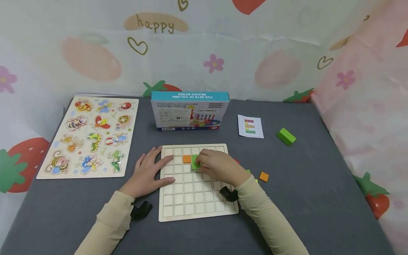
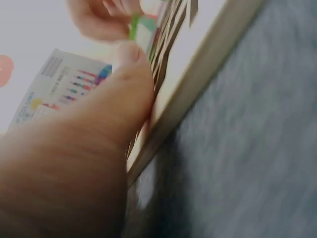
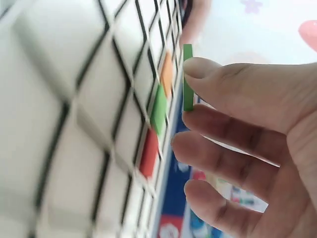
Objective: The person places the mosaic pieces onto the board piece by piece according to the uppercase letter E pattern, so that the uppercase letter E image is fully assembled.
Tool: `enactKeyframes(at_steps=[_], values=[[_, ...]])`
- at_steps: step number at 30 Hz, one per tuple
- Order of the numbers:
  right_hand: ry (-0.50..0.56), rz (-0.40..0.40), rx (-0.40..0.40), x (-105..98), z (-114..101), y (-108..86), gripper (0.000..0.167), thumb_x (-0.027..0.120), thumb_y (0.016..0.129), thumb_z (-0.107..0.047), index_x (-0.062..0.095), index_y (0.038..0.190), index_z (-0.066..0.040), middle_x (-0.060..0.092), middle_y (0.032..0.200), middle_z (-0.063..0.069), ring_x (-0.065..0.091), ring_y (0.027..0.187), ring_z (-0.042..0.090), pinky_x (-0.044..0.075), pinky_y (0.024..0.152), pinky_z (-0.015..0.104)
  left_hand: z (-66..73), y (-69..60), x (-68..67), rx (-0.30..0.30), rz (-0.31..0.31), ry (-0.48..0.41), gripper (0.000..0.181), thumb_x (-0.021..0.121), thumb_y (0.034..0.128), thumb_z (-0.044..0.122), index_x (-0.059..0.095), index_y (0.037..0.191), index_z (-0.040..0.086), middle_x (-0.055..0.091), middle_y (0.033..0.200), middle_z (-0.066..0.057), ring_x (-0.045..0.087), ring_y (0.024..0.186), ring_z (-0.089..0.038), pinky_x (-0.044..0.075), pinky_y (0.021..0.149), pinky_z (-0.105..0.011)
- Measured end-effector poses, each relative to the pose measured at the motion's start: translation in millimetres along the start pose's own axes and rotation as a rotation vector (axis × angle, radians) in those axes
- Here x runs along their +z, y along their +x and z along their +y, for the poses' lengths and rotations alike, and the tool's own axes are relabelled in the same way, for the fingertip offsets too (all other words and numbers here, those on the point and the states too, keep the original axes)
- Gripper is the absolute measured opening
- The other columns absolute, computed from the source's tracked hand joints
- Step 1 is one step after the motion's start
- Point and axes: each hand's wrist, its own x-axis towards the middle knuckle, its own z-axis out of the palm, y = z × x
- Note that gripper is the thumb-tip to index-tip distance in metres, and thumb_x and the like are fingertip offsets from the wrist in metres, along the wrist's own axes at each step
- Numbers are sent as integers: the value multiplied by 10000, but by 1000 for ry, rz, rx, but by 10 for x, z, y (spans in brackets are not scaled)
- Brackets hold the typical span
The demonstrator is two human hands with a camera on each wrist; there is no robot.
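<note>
The right hand [image 1: 220, 166] pinches a thin green square tile [image 1: 193, 163] at its fingertips, above the pale wooden grid board [image 1: 178, 191] — best lowered level, square to one cell, while the left hand [image 1: 146, 177], fingers spread, steadies the edge beneath it.

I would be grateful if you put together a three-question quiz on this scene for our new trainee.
1. Multiple choice: what colour is the tile that the right hand pinches? A) orange B) green C) red
2. True or false: in the head view, the printed box stands to the left of the small card.
3. Short answer: which hand rests on the left edge of the grid board?

Key:
1. B, green.
2. True.
3. The left hand.
</note>
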Motion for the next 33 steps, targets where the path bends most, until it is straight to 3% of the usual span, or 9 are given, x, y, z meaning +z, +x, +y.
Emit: enactKeyframes(at_steps=[8,19,33], values=[[-20,-27,-16,106,-92,152,147,684,905,-214,692,1037,-150,639,1014,-42,620,908,72,529,803,235,34,-28,67,26,105,57,622,561,909,552,424,1457,292,164,1595,-115,114,1466,-343,60,1142,-599],[-58,-23,-21,172,-135,213,157,682,906,-238,701,1035,-152,643,1012,-33,613,936,94,522,834,248,24,-41,42,24,96,39,578,551,933,506,429,1454,289,169,1593,-112,120,1463,-331,62,1135,-601],[-79,-75,-13,149,-166,240,175,680,907,-247,702,1056,-157,637,1042,-32,615,957,87,529,836,256,20,-43,53,38,106,42,571,555,936,488,437,1453,274,185,1587,-129,136,1455,-353,67,1127,-617]])
